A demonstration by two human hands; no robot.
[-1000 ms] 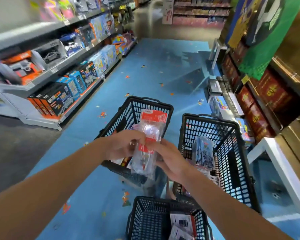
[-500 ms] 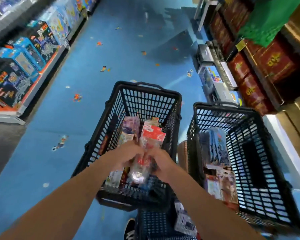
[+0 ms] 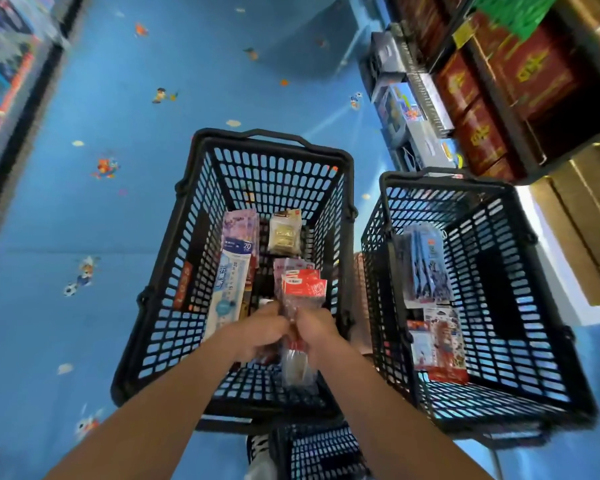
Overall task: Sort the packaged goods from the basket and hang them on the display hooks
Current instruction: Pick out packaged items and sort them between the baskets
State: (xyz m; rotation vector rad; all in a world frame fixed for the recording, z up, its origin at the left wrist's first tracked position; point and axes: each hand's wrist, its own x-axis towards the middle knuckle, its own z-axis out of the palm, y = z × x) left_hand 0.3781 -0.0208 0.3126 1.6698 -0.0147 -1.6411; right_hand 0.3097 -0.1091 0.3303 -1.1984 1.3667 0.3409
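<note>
A clear packet with a red header card (image 3: 300, 306) is held between the left hand (image 3: 260, 332) and the right hand (image 3: 317, 332), each grip clenched on the packet's middle. The packet is held upright over the near end of the left basket (image 3: 274, 143), where more packets are stood, among them a pale blue one (image 3: 231, 285) and a gold one (image 3: 285, 233). Other packets (image 3: 426, 268) are leaned against the left wall of the right basket (image 3: 520, 216). Both baskets are set on the blue floor (image 3: 118, 209).
</note>
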